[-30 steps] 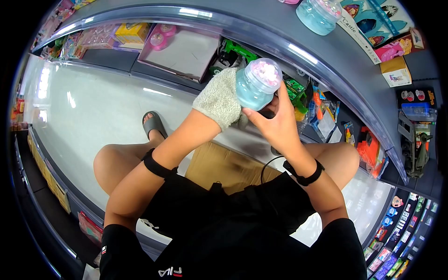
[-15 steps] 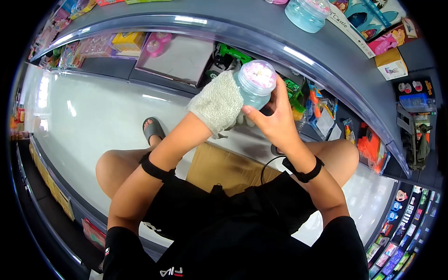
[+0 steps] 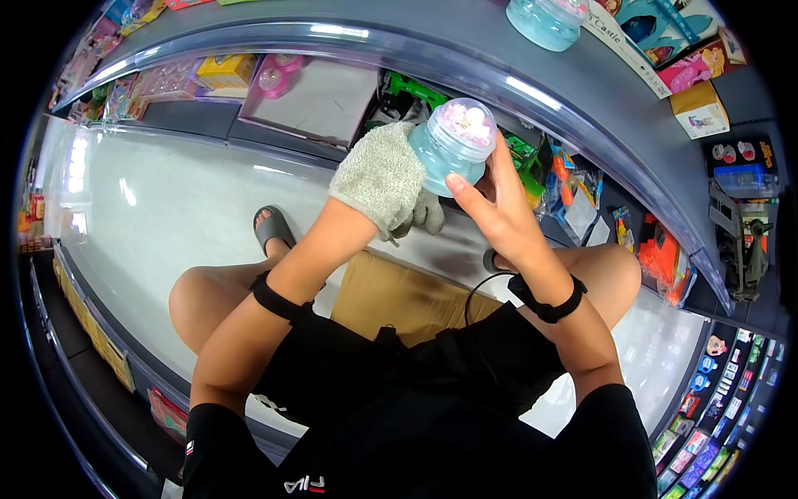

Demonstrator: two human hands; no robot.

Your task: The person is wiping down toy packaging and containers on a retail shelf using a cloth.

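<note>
A clear jar (image 3: 445, 162) with light blue contents and a pink-and-white decorated lid is held up in front of the lower shelf, tilted. My right hand (image 3: 495, 200) is closed around its right side, thumb across the front. On the other side, my left hand (image 3: 391, 170) presses against the jar, covered by a grey terry cloth mitt (image 3: 378, 179). Grey finger-like ends of the mitt hang below the jar, and my left fingers are hidden inside.
A similar blue jar (image 3: 547, 21) stands on the upper shelf beside toy boxes. The clear shelf edge (image 3: 416, 62) curves just beyond my hands. An open box (image 3: 320, 104) with pink items sits on the lower shelf. Flattened cardboard (image 3: 391, 295) lies between my legs.
The jar has shifted slightly up and to the left and turned a little. My right thumb has moved higher on its front, and the mitt's finger-like ends show more.
</note>
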